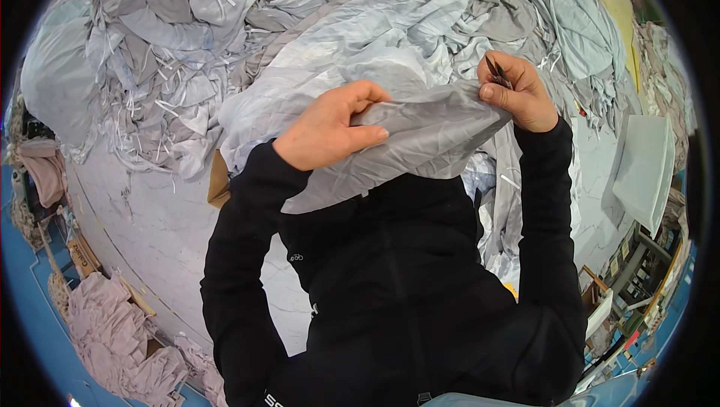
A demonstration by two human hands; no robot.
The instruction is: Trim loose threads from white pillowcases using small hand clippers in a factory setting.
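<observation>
1. We take the grey cloth (431, 137) as our landmark: it is raised in front of the chest, its long axis slanting from lower left to upper right between both hands.
2. Our left hand (330, 128) has its grip on the cloth's left part, thumb across the front; its fingertips are partly hidden, so we cannot tell how firmly they press.
3. Our right hand (525, 96) pinches the cloth's upper right corner, the grip narrow, and also carries a dark pointed tool (498, 72), probably snips.
4. The tool's tips rise just above that corner, so the right hand is nearer to it; the cloth stretches leftward from there.
5. Beyond the cloth, heaped fabric (352, 32) covers much of the marbled tabletop (150, 219).
</observation>
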